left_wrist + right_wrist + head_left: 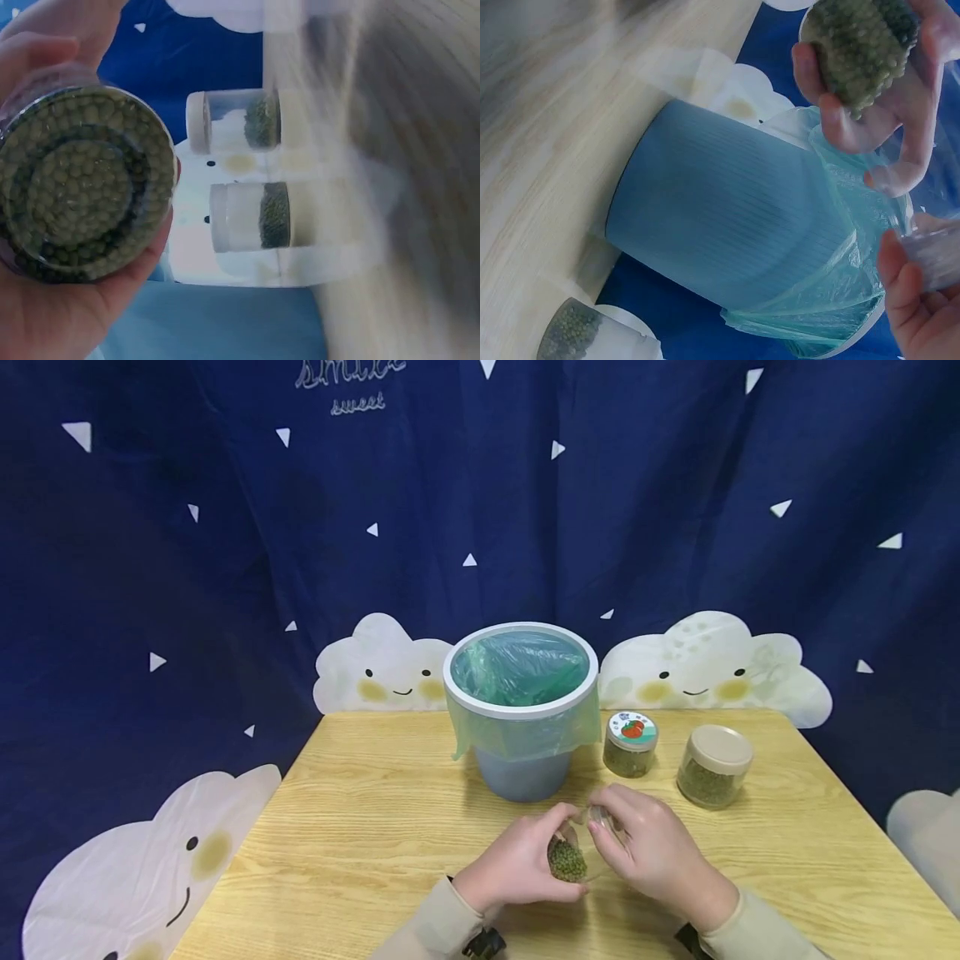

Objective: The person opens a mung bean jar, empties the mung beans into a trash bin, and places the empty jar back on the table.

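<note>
My left hand grips a clear jar of green mung beans, its fingers and thumb curled round the sides. The jar is tilted, and its round base with the beans fills the left of the left wrist view. Just beside it my right hand holds a clear lid between thumb and fingers. In the right wrist view the lid is apart from the jar. Both hands are above the table in front of a blue bin.
A green plastic bag lines the bin, folded over its white rim. To the right stand a jar with a tomato-printed lid and a jar with a beige lid. A dark blue curtain hangs behind the wooden table.
</note>
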Demonstrator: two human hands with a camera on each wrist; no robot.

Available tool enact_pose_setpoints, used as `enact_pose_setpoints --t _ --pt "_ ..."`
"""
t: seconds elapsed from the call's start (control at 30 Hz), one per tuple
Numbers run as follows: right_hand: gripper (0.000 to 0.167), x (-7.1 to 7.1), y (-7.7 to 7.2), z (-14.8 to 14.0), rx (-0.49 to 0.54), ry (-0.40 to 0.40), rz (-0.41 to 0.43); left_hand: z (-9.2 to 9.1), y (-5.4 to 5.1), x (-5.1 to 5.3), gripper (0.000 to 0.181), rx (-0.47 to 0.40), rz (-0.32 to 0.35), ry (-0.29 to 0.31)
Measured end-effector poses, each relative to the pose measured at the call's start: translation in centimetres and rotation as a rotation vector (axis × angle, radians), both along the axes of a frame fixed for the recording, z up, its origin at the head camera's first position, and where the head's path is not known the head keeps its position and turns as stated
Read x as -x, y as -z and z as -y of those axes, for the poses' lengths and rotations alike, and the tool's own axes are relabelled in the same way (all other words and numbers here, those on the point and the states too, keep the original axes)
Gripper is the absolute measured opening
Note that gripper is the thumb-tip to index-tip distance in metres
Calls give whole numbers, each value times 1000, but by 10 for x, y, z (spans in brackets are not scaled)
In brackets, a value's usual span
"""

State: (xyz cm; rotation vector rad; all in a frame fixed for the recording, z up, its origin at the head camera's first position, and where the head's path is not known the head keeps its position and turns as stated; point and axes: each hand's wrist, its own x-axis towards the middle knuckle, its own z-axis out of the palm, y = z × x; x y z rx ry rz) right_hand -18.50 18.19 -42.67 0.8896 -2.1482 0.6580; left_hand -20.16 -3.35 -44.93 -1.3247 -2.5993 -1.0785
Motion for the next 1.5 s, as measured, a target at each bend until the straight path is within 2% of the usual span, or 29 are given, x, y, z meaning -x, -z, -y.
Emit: enact_pose_setpoints --t 0.17,0.23,0.37,0.43,0.5,0.63,0.77,0.87,0.93,1.0,1.07,1.2,1.37,1.43,1.5 --pt "14 2 -1 -2 -44 -65 -48 3 0 1 69 -13 99 53" --pt "18 3 -2 -3 -66 -102 -92 5 0 2 70 -14 149 80" --pt "36 6 -3 -4 -91 -170 -205 7 -1 2 69 -31 244 143" --pt "41 7 -4 -4 -97 -196 -258 7 -1 3 69 -31 251 171" --pt "43 8 -5 -4 -104 -225 -306 8 -1 3 69 -28 267 199" --pt "45 13 -6 -3 -106 -319 -406 11 -2 4 70 -40 369 271" --pt "47 17 -8 -4 -115 -397 -455 13 -2 5 70 -51 446 315" --pt "45 18 -10 -6 -135 -406 -413 12 -2 5 68 -52 416 304" --pt "44 17 -11 -8 -152 -396 -349 12 -3 5 69 -44 378 273" --pt "42 15 -12 -11 -165 -371 -261 13 -3 5 71 -33 339 221" --pt "40 13 -13 -13 -166 -335 -160 12 -4 4 74 -2 267 153" --pt "42 4 -15 -16 -154 -197 39 9 -9 0 75 61 97 24" --pt "49 -7 -20 -14 -127 -3 195 5 -13 -8 78 89 -125 -129" --pt "48 -10 -23 -12 -120 64 260 5 -14 -10 79 84 -196 -186" --pt "46 -12 -25 -12 -113 107 331 5 -15 -11 80 81 -243 -218"
